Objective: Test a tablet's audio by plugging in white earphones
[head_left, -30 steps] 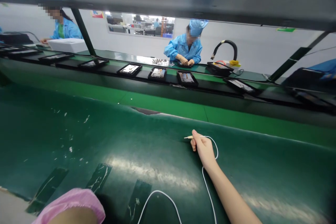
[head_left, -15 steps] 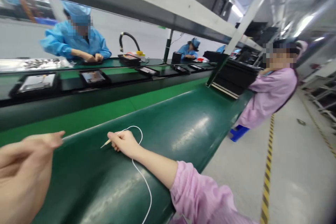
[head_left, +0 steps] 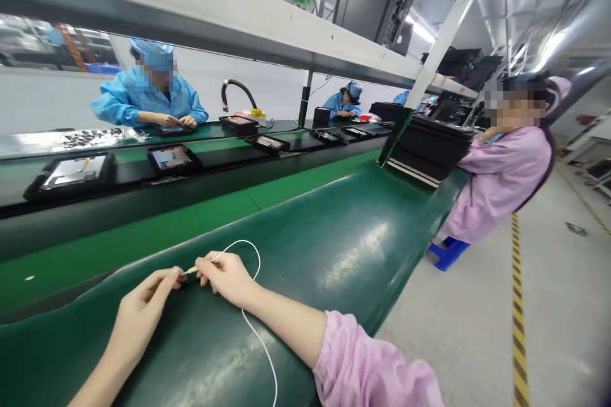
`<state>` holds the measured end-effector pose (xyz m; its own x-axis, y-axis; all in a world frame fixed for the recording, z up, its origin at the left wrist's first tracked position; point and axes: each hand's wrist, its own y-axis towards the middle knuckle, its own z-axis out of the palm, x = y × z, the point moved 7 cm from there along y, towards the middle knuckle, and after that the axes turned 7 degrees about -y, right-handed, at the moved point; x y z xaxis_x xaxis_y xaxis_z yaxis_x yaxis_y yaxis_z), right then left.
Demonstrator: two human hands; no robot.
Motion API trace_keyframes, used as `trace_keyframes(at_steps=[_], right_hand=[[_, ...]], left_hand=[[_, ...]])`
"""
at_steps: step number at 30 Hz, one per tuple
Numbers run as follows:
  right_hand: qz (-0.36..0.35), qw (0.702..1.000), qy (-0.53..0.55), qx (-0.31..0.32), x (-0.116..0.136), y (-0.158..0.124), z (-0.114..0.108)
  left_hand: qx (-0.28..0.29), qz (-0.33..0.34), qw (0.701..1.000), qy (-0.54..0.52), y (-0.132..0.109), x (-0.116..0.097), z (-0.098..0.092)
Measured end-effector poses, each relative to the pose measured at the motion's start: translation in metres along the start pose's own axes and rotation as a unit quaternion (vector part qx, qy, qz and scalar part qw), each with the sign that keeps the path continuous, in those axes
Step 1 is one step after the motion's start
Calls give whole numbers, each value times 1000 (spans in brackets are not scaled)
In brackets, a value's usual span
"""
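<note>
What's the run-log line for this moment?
left hand: fingers near tip of white cable | right hand: pinching cable | under hands: green belt

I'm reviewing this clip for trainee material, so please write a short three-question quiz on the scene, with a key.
1. Which hand grips the thin white cable, left or right?
2. True or false: the arm holding the cable has a blue sleeve.
3. What lies in the black trays on the raised line beyond the green belt?

Key
1. The right hand.
2. False: the sleeve is pink.
3. Flat display panels.
</note>
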<state>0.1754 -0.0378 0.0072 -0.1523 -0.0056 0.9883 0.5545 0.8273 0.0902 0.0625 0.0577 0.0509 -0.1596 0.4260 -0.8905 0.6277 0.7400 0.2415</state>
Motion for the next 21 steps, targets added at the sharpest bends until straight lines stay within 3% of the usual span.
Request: trace_keyframes(at_steps=[4,9,15,21], right_hand=[[-19,1000,-18,11,2,0,0],[-37,999,-27,23,0,2,1],[-70,997,-23,28,4,2,2],[-47,998,-19,34,3,1,3]], left_hand=[[58,-18,997,-39,0,6,10],[107,18,994,-26,-1,4,17],[95,13,994,-53,-1,4,16],[95,16,995,-17,-1,11,17]])
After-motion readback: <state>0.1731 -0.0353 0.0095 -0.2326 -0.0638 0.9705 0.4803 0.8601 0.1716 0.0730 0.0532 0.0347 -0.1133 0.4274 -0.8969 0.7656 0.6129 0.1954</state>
